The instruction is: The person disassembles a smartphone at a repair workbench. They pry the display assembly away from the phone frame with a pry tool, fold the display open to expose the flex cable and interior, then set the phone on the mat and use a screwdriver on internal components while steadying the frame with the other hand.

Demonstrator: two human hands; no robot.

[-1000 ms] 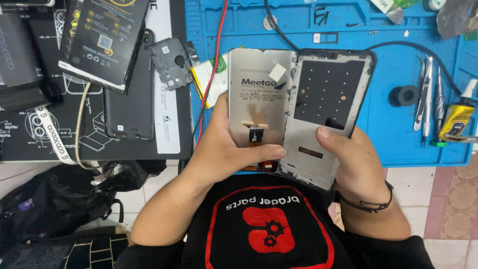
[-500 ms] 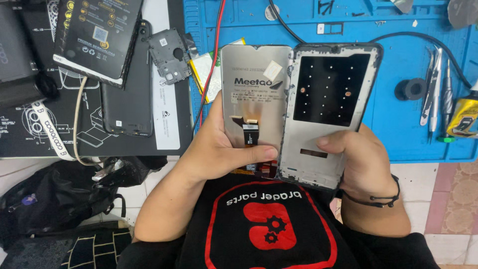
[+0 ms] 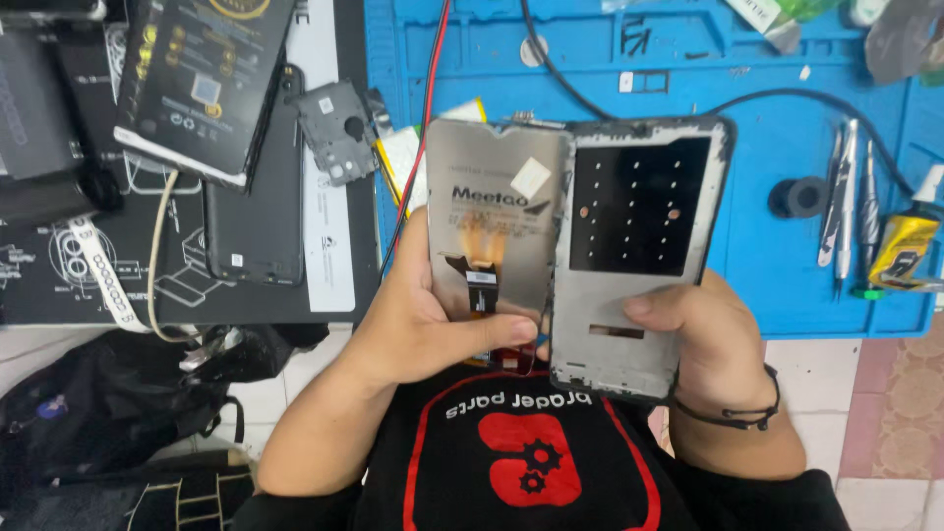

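Observation:
My left hand holds a phone display panel with its silver back facing me, thumb pressed across its lower edge near the black and orange flex cable. My right hand grips a grey phone frame with a large dark rectangular cut-out, thumb lying on the frame's lower part. The panel and the frame are side by side, long edges touching, above my lap.
A blue work mat lies ahead with tweezers, a black tape roll, a yellow tube and red and black wires. A black phone, a dark box and a camera cover part sit left.
Both parts were lifted slightly and brought square to each other; the frame, tilted a second ago, now stands upright alongside the display panel. My left thumb slid lower across the panel.

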